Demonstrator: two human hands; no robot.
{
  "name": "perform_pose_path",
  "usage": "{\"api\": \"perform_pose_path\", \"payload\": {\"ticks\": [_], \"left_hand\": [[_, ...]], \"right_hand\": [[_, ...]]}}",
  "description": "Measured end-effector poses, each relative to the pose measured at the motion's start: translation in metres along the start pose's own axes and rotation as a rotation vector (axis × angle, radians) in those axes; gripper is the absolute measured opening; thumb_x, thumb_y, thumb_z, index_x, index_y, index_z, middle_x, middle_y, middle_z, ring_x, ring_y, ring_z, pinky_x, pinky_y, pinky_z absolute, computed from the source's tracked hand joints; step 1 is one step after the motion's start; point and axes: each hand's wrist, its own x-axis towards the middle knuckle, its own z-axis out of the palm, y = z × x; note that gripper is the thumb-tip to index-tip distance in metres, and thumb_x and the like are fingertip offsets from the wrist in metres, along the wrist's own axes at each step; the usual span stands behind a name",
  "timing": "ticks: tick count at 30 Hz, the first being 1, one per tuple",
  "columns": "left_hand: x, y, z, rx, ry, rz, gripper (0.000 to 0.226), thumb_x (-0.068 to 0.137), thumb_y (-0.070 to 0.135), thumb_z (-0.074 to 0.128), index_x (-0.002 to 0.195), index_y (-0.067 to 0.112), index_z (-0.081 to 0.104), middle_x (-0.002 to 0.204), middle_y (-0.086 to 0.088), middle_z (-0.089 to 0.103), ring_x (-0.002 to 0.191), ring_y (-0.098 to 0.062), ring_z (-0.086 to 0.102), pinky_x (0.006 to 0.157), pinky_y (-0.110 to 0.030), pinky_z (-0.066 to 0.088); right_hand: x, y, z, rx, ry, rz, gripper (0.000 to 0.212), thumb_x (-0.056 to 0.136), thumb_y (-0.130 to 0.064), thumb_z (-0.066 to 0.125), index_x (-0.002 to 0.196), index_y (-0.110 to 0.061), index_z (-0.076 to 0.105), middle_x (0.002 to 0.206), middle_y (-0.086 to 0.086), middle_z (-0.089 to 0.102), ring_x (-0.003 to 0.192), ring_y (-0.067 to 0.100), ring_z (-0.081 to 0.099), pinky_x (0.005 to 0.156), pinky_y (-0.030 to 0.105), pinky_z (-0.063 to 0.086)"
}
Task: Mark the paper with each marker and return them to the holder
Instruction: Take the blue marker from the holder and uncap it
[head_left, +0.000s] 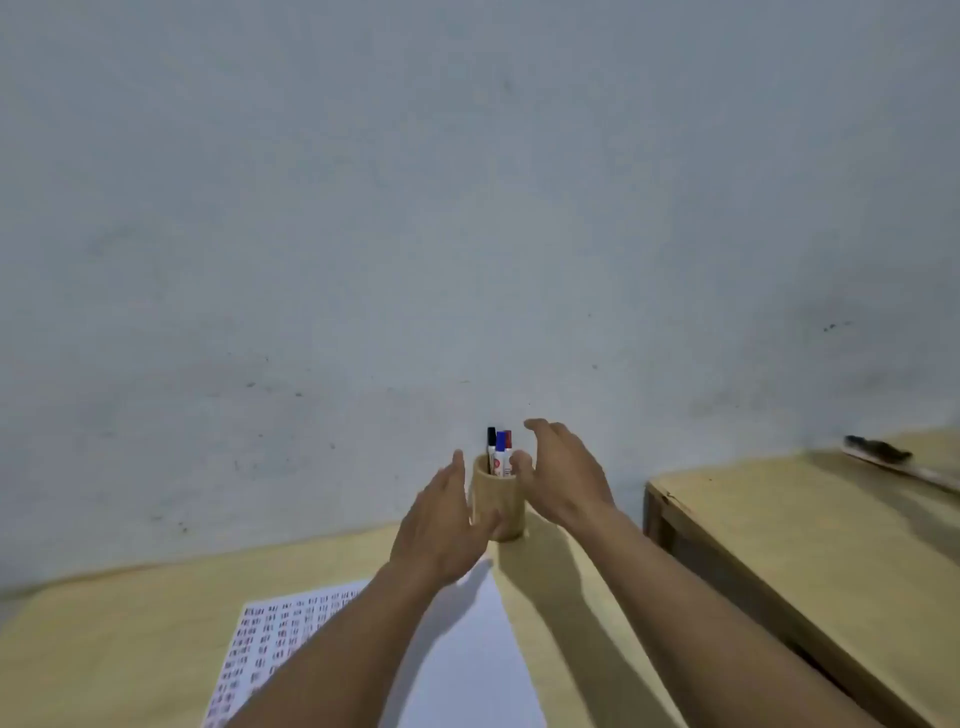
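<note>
Head view. My left hand (441, 525) and right hand (563, 480) flank a cylindrical wooden holder (497, 506) standing upright on the light wooden table (104, 634), close to the pale wall (467, 208). Both hands are spread, fingers extended, and neither has hold of a marker. The left palm lies against or just beside the holder's left wall; whether it truly touches cannot be told. The right hand is beside the rim on the right, its thumb near the markers. Three capped markers stand in the holder: a black marker (491, 441), a blue marker (500, 449) and a red marker (508, 441). In front of the holder lies the white paper (467, 649), its left part covered with rows of small red and dark marks, partly hidden by my left forearm. A second wooden table (779, 530) stands to the right, bearing a blurred dark object (878, 449).
</note>
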Motion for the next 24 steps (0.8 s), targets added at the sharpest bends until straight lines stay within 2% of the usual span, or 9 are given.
{"api": "perform_pose_path", "payload": {"ticks": [3, 6, 7, 9, 10, 12, 17, 21, 24], "left_hand": [[0.02, -0.004, 0.018, -0.115, -0.007, -0.056, 0.093, 0.092, 0.053, 0.055, 0.16, 0.01, 0.006, 0.165, -0.005, 0.026, 0.15, -0.021, 0.028, 0.112, -0.031, 0.031], [0.034, 0.001, 0.029, -0.228, -0.028, -0.151, 0.073, 0.087, 0.032, 0.063, 0.148, 0.007, 0.033, 0.147, -0.009, 0.05, 0.133, -0.027, 0.048, 0.09, -0.026, 0.036], [0.039, 0.0, 0.034, -0.259, -0.017, -0.175, 0.067, 0.082, 0.031, 0.066, 0.141, 0.01, 0.041, 0.139, -0.008, 0.056, 0.125, -0.027, 0.054, 0.088, -0.025, 0.038], [0.048, -0.007, 0.043, -0.301, 0.013, -0.204, 0.057, 0.065, 0.037, 0.069, 0.119, 0.024, 0.054, 0.117, 0.001, 0.067, 0.103, -0.021, 0.064, 0.085, -0.033, 0.053], [0.051, -0.01, 0.049, -0.32, 0.015, -0.221, 0.053, 0.06, 0.038, 0.068, 0.11, 0.028, 0.054, 0.106, 0.006, 0.069, 0.093, -0.016, 0.064, 0.08, -0.038, 0.057], [0.052, -0.011, 0.056, -0.37, 0.013, -0.229, 0.046, 0.061, 0.031, 0.067, 0.106, 0.032, 0.055, 0.098, 0.011, 0.067, 0.087, -0.011, 0.063, 0.076, -0.038, 0.058], [0.052, -0.017, 0.068, -0.442, 0.068, -0.255, 0.043, 0.073, 0.019, 0.061, 0.115, 0.029, 0.058, 0.101, 0.008, 0.068, 0.088, -0.015, 0.065, 0.079, -0.043, 0.06], [0.053, -0.019, 0.07, -0.443, 0.073, -0.266, 0.042, 0.072, 0.019, 0.066, 0.112, 0.03, 0.058, 0.098, 0.01, 0.067, 0.085, -0.014, 0.065, 0.075, -0.041, 0.06], [0.052, -0.018, 0.07, -0.463, 0.067, -0.277, 0.04, 0.072, 0.019, 0.069, 0.109, 0.029, 0.058, 0.096, 0.01, 0.067, 0.083, -0.012, 0.065, 0.07, -0.036, 0.059]], "right_hand": [[0.018, 0.007, 0.025, 0.0, -0.019, 0.036, 0.041, 0.102, -0.029, 0.047, 0.141, -0.014, 0.052, 0.138, 0.008, 0.057, 0.125, 0.027, 0.055, 0.095, 0.038, 0.047], [0.035, 0.012, 0.044, -0.002, -0.049, 0.09, 0.032, 0.099, -0.029, 0.051, 0.123, -0.013, 0.065, 0.122, 0.008, 0.065, 0.108, 0.027, 0.062, 0.087, 0.038, 0.052], [0.041, 0.015, 0.051, -0.002, -0.04, 0.097, 0.028, 0.097, -0.029, 0.052, 0.115, -0.013, 0.068, 0.115, 0.007, 0.068, 0.101, 0.027, 0.064, 0.086, 0.039, 0.054], [0.05, 0.016, 0.062, -0.027, -0.046, 0.124, 0.022, 0.095, -0.029, 0.055, 0.095, -0.013, 0.07, 0.098, 0.005, 0.07, 0.088, 0.027, 0.065, 0.078, 0.039, 0.055], [0.053, 0.017, 0.066, -0.037, -0.047, 0.14, 0.023, 0.094, -0.031, 0.056, 0.087, -0.012, 0.068, 0.09, 0.004, 0.069, 0.084, 0.027, 0.064, 0.074, 0.038, 0.054], [0.06, 0.018, 0.073, -0.034, -0.036, 0.177, 0.028, 0.092, -0.037, 0.059, 0.079, -0.013, 0.066, 0.081, 0.003, 0.066, 0.078, 0.027, 0.064, 0.07, 0.036, 0.052], [0.069, 0.021, 0.084, -0.037, -0.018, 0.245, 0.026, 0.09, -0.038, 0.063, 0.076, -0.016, 0.059, 0.075, 0.001, 0.061, 0.075, 0.027, 0.058, 0.068, 0.032, 0.04], [0.068, 0.021, 0.086, -0.03, -0.01, 0.243, 0.026, 0.089, -0.039, 0.064, 0.077, -0.016, 0.059, 0.082, 0.003, 0.067, 0.086, 0.029, 0.062, 0.075, 0.035, 0.045], [0.066, 0.022, 0.083, 0.021, 0.002, 0.258, 0.027, 0.089, -0.037, 0.063, 0.075, -0.015, 0.059, 0.082, 0.003, 0.066, 0.09, 0.029, 0.053, 0.074, 0.035, 0.04]]}}
